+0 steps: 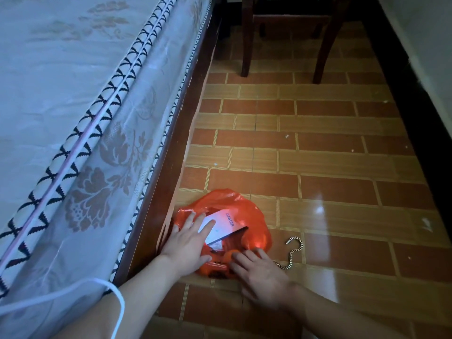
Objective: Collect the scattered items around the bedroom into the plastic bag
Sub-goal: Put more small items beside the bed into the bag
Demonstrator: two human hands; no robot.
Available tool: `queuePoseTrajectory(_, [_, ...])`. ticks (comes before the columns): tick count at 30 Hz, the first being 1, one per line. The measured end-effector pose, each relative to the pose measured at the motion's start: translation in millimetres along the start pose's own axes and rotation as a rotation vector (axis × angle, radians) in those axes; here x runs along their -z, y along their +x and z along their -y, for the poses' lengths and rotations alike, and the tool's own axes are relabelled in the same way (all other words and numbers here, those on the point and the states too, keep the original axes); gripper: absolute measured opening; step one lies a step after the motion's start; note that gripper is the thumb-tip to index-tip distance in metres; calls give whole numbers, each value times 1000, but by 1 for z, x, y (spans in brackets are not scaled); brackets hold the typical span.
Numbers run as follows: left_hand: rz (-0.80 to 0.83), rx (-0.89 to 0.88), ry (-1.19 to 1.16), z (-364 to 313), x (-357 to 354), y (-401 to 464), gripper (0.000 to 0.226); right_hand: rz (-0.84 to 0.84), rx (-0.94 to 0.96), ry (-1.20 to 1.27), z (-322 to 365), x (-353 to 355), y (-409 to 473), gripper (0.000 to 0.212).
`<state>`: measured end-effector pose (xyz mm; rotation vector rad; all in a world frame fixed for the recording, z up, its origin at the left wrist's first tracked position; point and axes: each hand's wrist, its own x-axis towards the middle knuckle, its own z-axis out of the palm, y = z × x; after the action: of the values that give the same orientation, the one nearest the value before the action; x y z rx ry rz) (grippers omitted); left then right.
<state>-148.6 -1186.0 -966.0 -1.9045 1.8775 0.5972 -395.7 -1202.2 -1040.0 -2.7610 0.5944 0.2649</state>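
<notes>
An orange plastic bag (247, 211) lies on the tiled floor beside the bed frame. A white box marked ANKER (223, 223) sticks out of its mouth, with a dark flat item under it. My left hand (188, 243) lies with straight fingers on the box and the bag's left edge. My right hand (259, 272) rests on the bag's near edge, fingers spread and slightly bent. A gold chain (292, 253) lies curled on the floor just right of the bag, partly behind my right hand.
The bed's mattress (73, 118) and its wooden frame (168, 167) run along the left. Dark chair legs (247, 45) stand at the far end of the floor. A white cable (115, 297) loops over my left forearm. A dark skirting runs along the right wall.
</notes>
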Motion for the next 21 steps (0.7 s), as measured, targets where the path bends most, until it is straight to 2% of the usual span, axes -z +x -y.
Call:
queuePoseTrajectory(2, [14,-13,-5,-4,-5,2,98,-46,-51,19,4,-4,-8,63])
queuePoseTrajectory(6, [50,-7,1,-7,-11,1,100,-217,-31,65,8,-4,-18,26])
queuePoseTrajectory(10, [66,-22,10,-8,-8,-2,88,-402,69,-24,15,19,-11,20])
queuePoseTrajectory(13, [80,-46,9,-11,-6,-4,77,-462,120,-95,14,50,12,40])
queuePoseTrajectory(16, [77,-79,-13,-15,-6,-5,74,-392,49,-146,-1,70,44,59])
queuePoseTrajectory(18, [117,-100,7,-17,-4,-7,63,-228,-40,-193,-24,69,61,69])
queuePoseTrajectory(21, [195,-113,47,-16,-2,-8,58,57,-90,-267,-67,42,62,80])
